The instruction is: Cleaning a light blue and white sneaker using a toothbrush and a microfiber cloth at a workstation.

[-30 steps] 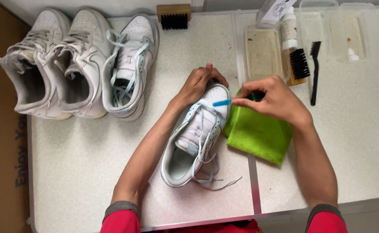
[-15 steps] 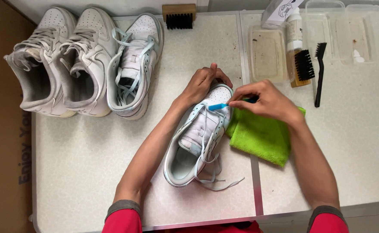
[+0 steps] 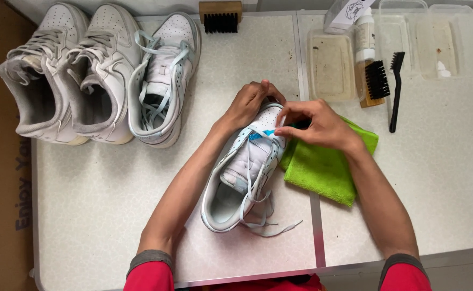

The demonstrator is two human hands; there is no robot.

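While both hands are engaged at its toe, the white sneaker (image 3: 245, 172) lies on the pale speckled table (image 3: 107, 199) just in front of the person, toe pointing away, heel and open collar nearest the body, loose laces (image 3: 268, 218) trailing off its near side.

Findings, largest to smallest, all placed from that sneaker:

- Table: carries everything; a metal seam runs just right of the sneaker.
- Three more white sneakers (image 3: 96, 75) stand side by side, well apart to the far left.
- Green cloth (image 3: 328, 167): touching the sneaker's right flank, partly under the right hand.
- Clear trays (image 3: 330, 64): beyond and to the right, with a bottle (image 3: 364, 40), a wooden brush (image 3: 375, 81) and a slim black brush (image 3: 395, 91) near them. A further wooden brush (image 3: 221, 16) sits at the far edge, straight beyond the toe.
- Left hand (image 3: 249, 103): curled over the toe cap, gripping it to steady the shoe.
- Right hand (image 3: 320, 125): fingers pinched shut on a small blue-tipped tool (image 3: 262, 134), its tip against the upper by the laces — its exact kind is too small to tell.

Assessment: the sneaker should handle light, with a stiff sole and a soft, yielding upper that would dent under a hard squeeze. The smooth upper may be slippery if damp. Best holds — the toe cap, as now, or the firm heel and sole edge; the loose laces offer no secure purchase.
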